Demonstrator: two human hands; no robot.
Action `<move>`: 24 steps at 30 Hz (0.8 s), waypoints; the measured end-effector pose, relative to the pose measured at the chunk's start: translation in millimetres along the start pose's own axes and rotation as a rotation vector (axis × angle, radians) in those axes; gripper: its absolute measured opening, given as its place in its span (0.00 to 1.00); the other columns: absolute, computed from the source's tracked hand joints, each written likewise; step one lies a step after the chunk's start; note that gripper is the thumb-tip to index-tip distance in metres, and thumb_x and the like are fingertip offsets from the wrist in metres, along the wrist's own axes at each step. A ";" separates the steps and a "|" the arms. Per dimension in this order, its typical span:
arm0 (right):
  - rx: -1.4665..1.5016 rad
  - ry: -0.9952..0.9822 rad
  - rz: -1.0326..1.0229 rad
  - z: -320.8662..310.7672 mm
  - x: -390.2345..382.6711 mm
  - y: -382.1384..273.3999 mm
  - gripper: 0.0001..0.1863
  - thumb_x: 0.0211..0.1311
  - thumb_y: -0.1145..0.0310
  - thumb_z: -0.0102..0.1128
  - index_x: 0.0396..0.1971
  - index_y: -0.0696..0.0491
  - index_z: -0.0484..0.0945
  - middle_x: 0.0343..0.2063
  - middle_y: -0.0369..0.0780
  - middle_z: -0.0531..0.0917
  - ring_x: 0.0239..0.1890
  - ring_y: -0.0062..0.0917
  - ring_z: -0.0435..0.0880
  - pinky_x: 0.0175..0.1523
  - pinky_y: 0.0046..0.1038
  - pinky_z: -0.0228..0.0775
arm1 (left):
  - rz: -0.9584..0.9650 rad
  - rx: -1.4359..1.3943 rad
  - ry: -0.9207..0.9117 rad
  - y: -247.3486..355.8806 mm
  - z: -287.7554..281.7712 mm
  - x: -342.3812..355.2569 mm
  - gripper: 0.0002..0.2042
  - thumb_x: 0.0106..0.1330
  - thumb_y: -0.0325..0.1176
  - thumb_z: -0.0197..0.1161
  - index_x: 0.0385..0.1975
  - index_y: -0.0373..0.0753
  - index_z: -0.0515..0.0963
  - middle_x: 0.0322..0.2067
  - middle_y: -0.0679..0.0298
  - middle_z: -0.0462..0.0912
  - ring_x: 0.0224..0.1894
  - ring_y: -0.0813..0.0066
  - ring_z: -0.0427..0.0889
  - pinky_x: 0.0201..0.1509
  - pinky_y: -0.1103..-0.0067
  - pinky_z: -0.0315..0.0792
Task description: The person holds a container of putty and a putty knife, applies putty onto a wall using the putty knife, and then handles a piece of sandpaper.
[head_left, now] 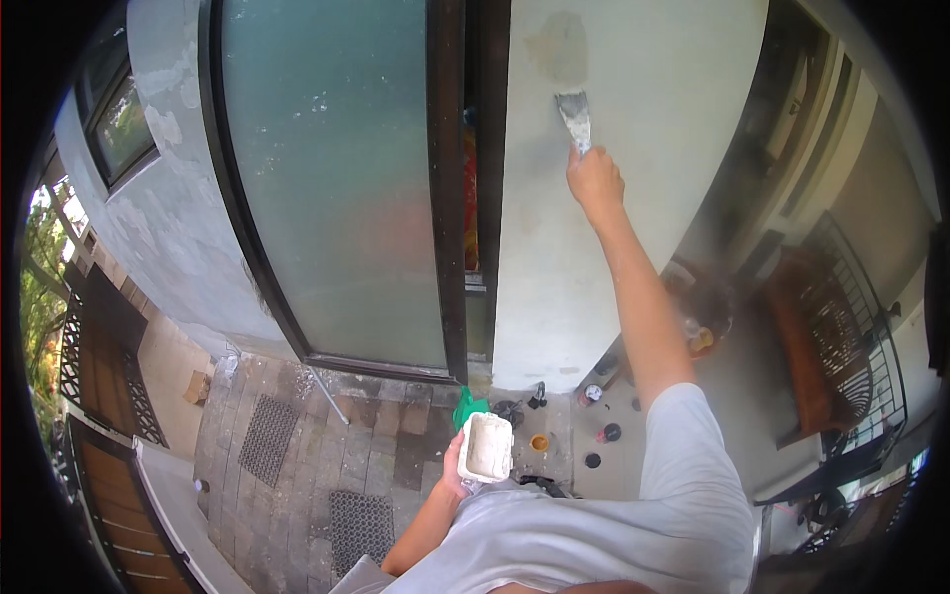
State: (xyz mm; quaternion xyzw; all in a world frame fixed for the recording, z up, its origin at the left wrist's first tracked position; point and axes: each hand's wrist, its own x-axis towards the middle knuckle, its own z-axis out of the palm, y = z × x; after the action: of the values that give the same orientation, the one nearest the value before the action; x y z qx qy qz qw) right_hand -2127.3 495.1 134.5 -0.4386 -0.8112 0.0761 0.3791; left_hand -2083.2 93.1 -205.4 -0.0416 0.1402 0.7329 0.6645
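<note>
Beside a dark-framed frosted-glass door, we face a pale wall. Our right hand grips a white-smeared, flat-bladed scraper at the lower edge of a beige patch; our left hand holds a white rectangular tub of whitish paste low before us.

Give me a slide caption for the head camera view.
Right hand holding a broad, grey-bladed scraper at a pale, patched wall; left hand holding a white rectangular tub.

Right arm raised, left arm held low

The right hand grips at the end of a long upward reach; the left hand is cupped near the torso, its forearm slanting forward.
</note>
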 end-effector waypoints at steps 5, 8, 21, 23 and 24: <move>0.064 -0.024 0.045 -1.6 -23.0 17.1 0.29 0.70 0.49 0.45 0.38 0.66 0.74 0.33 0.59 0.82 0.40 0.55 0.82 0.45 0.50 0.74 | -0.039 0.067 0.050 -3.1 -3.7 6.8 0.33 0.65 0.59 0.49 0.66 0.45 0.66 0.60 0.54 0.73 0.59 0.53 0.75 0.61 0.55 0.70; 0.101 0.071 0.005 -19.5 -10.7 9.3 0.29 0.70 0.48 0.45 0.37 0.66 0.74 0.30 0.59 0.82 0.37 0.55 0.83 0.43 0.50 0.74 | -0.054 0.081 0.053 -2.4 -2.2 10.2 0.33 0.65 0.58 0.49 0.66 0.45 0.65 0.61 0.53 0.73 0.59 0.52 0.75 0.62 0.55 0.70; 0.056 0.149 -0.065 1.2 38.4 -26.4 0.28 0.71 0.48 0.43 0.37 0.65 0.71 0.29 0.57 0.83 0.36 0.52 0.84 0.41 0.48 0.76 | -0.048 0.038 0.064 -3.8 -14.1 -0.5 0.33 0.66 0.58 0.45 0.67 0.43 0.63 0.62 0.52 0.71 0.61 0.51 0.73 0.63 0.54 0.68; 0.069 0.165 -0.051 14.7 44.4 -26.2 0.28 0.71 0.48 0.43 0.38 0.65 0.71 0.29 0.57 0.83 0.36 0.52 0.84 0.40 0.47 0.76 | -0.003 0.034 0.097 -3.2 -14.7 -8.7 0.33 0.66 0.57 0.45 0.67 0.43 0.63 0.62 0.52 0.71 0.61 0.50 0.73 0.63 0.54 0.68; 0.080 0.151 -0.027 19.8 43.2 -23.4 0.29 0.71 0.48 0.43 0.38 0.65 0.71 0.31 0.58 0.83 0.38 0.52 0.84 0.43 0.48 0.76 | 0.006 0.036 0.095 -4.5 -18.4 -14.0 0.33 0.66 0.57 0.45 0.67 0.43 0.63 0.62 0.52 0.71 0.61 0.50 0.73 0.63 0.54 0.68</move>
State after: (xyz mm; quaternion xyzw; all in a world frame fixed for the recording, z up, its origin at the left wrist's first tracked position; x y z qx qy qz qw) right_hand -2170.3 518.3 155.0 -0.4166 -0.7826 0.0701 0.4572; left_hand -2079.4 75.1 -220.3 -0.0639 0.1846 0.7294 0.6556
